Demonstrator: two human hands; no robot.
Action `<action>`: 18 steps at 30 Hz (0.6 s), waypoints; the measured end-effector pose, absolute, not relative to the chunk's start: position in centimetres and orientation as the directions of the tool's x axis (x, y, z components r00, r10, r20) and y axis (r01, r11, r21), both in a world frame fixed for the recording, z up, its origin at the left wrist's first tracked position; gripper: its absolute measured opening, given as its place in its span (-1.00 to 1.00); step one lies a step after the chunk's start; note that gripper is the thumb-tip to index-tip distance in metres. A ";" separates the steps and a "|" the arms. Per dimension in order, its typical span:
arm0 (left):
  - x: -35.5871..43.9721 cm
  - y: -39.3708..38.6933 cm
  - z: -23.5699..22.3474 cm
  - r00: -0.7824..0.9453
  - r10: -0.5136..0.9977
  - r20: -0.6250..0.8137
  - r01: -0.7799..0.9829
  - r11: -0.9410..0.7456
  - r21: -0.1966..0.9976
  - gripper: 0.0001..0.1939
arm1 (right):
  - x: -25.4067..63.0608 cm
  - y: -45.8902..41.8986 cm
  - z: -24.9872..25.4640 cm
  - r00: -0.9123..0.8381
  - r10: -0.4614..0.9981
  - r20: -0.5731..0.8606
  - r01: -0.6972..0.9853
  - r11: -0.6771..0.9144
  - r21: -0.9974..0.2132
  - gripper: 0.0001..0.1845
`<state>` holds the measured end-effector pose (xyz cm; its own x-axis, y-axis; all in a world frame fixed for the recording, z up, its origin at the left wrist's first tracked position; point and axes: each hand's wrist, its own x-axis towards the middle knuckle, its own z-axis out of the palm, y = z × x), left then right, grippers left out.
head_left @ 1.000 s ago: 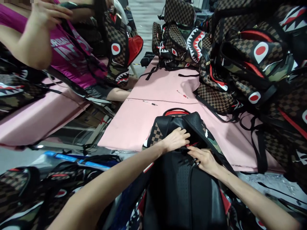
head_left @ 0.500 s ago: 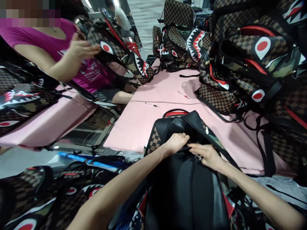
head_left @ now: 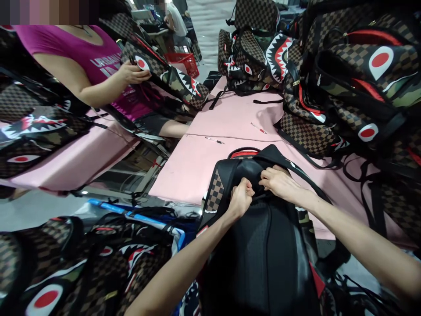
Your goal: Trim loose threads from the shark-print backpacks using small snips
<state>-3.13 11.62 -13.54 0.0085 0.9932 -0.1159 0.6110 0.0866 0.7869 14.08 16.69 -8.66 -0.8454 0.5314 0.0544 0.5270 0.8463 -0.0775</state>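
Seemingly to steady it, the left hand (head_left: pixel 241 198) clenched at the black backpack (head_left: pixel 253 259), whose top lay over the pink bench (head_left: pixel 184 175), its long axis and handle (head_left: pixel 243 148) pointing away from the wearer, while the right hand (head_left: pixel 279 183) bent its fingers there, any grip hidden.

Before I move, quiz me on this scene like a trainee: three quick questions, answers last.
1. True or false: the left hand and right hand are both at the black backpack.
2. What colour is the co-worker's shirt? A) green B) magenta C) white
3. Fill in the number: ___ pens lie on the pink tabletop.

Key: 1. True; 2. B; 3. Two
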 end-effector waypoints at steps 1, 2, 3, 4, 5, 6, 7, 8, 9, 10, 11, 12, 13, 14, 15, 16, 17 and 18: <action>-3.1 11.6 -13.5 0.004 0.993 -0.115 0.599 0.089 0.796 -0.87 | 13.7 16.7 -8.7 -0.857 0.513 0.043 0.510 0.858 -0.065 -0.86; -3.1 11.5 -13.5 0.000 0.994 -0.113 0.589 0.091 0.803 -0.87 | 13.3 16.6 -8.7 -0.864 0.503 0.031 0.501 0.864 -0.044 -0.83; -3.1 11.5 -13.5 -0.001 0.994 -0.111 0.584 0.091 0.807 -0.87 | 12.9 16.6 -8.6 -0.870 0.493 0.020 0.493 0.870 -0.019 -0.79; -3.1 11.5 -13.5 0.001 0.994 -0.109 0.586 0.088 0.805 -0.87 | 12.7 16.5 -8.6 -0.875 0.484 0.011 0.485 0.875 0.006 -0.77; -3.0 11.5 -13.6 0.003 0.994 -0.107 0.592 0.084 0.801 -0.87 | 12.5 16.4 -8.6 -0.879 0.477 0.004 0.477 0.878 0.026 -0.75; -3.0 11.5 -13.6 0.007 0.994 -0.106 0.599 0.080 0.797 -0.88 | 12.4 16.4 -8.7 -0.879 0.477 -0.001 0.477 0.878 0.035 -0.74; -3.0 11.5 -13.7 0.010 0.994 -0.106 0.605 0.078 0.793 -0.89 | 12.5 16.4 -8.7 -0.874 0.487 -0.004 0.486 0.873 0.031 -0.74; -3.1 11.5 -13.6 0.009 0.994 -0.106 0.609 0.079 0.789 -0.90 | 12.6 16.3 -8.8 -0.862 0.507 -0.003 0.507 0.862 0.011 -0.75; -3.2 11.5 -13.4 0.003 0.995 -0.100 0.606 0.078 0.792 -0.91 | 12.9 16.2 -8.9 -0.842 0.540 0.006 0.540 0.841 -0.027 -0.76; -3.4 11.4 -13.1 0.001 0.996 -0.084 0.593 0.067 0.802 -0.92 | 13.3 16.1 -8.9 -0.805 0.593 0.031 0.589 0.804 -0.083 -0.77; -3.6 11.2 -12.6 0.009 0.998 -0.060 0.575 0.044 0.817 -0.94 | 13.7 15.8 -8.8 -0.749 0.658 0.075 0.642 0.750 -0.160 -0.78; -3.9 11.1 -12.0 0.043 0.998 -0.035 0.557 0.005 0.831 -0.97 | 14.2 15.5 -8.6 -0.679 0.723 0.128 0.681 0.686 -0.257 -0.79; -4.3 10.9 -11.3 0.113 0.994 -0.009 0.544 -0.054 0.838 -0.97 | 14.7 15.0 -8.3 -0.600 0.779 0.182 0.696 0.620 -0.364 -0.78; -4.6 10.7 -10.5 0.202 0.979 0.018 0.541 -0.127 0.831 -0.90 | 15.2 14.4 -8.0 -0.513 0.829 0.223 0.689 0.552 -0.469 -0.76; -4.7 10.6 -9.8 0.280 0.959 0.050 0.552 -0.203 0.809 -0.85 | 15.7 13.8 -7.7 -0.422 0.873 0.244 0.670 0.482 -0.565 -0.75; -4.7 10.6 -9.3 0.339 0.937 0.084 0.575 -0.277 0.770 -0.81 | 16.2 13.2 -7.4 -0.336 0.910 0.242 0.641 0.409 -0.649 -0.74; -4.4 10.6 -8.9 0.375 0.920 0.116 0.607 -0.339 0.719 -0.81 | 16.7 12.6 -7.2 -0.258 0.941 0.220 0.608 0.335 -0.720 -0.73; -3.9 10.8 -8.8 0.393 0.909 0.140 0.644 -0.380 0.664 -0.82 | 17.1 12.1 -7.1 -0.186 0.965 0.185 0.577 0.260 -0.774 -0.72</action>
